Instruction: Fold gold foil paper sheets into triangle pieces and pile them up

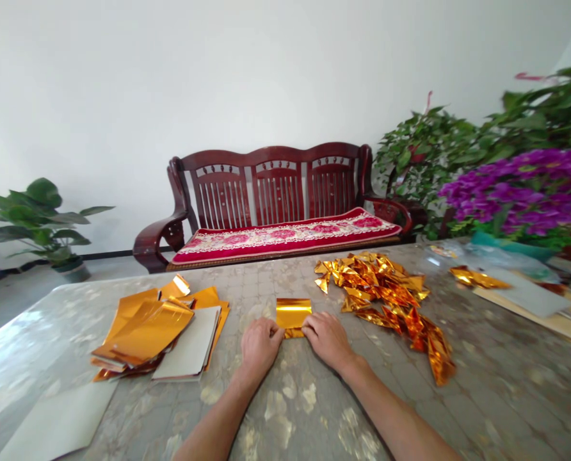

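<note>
While my left hand (261, 346) and right hand (326, 339) press, fingers together, on the near edge of a gold foil (294, 314), it lies flat on the table (497, 390) at 12 o'clock; folded foil pieces (381, 288) lie at 1 o'clock, flat sheets (151, 333) at 9 o'clock.

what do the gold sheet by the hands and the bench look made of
The gold sheet looks like thin metallic foil or foil-faced paper, glossy, with sharp glints. The bench looks like polished dark red-stained wood, its slats and curved arms carrying a soft sheen.
</note>
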Demonstrator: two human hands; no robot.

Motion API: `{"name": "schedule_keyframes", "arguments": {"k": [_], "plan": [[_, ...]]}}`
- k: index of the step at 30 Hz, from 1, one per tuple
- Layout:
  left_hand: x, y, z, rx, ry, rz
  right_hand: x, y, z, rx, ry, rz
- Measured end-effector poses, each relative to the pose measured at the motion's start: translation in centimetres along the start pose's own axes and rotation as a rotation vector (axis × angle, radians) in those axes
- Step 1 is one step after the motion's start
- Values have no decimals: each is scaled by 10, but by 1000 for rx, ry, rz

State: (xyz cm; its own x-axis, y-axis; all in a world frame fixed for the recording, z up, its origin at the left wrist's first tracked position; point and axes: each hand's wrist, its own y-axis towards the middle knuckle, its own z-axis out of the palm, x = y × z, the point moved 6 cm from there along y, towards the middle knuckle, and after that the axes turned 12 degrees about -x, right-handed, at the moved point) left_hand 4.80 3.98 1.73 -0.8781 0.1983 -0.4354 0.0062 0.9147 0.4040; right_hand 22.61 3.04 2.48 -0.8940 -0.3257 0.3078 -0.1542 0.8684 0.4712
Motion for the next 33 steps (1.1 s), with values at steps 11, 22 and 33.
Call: {"name": "schedule_keyframes", "arguments": {"k": [11,22,33], "plan": [[3,3,1,22,57,-22,4,-1,-3,-15,-1,5],[2,4,1,2,111,-19,6,-1,-1,-41,-50,-39],[-8,0,-7,-86,40,136,11,-2,-7,-119,-63,-112]]}}
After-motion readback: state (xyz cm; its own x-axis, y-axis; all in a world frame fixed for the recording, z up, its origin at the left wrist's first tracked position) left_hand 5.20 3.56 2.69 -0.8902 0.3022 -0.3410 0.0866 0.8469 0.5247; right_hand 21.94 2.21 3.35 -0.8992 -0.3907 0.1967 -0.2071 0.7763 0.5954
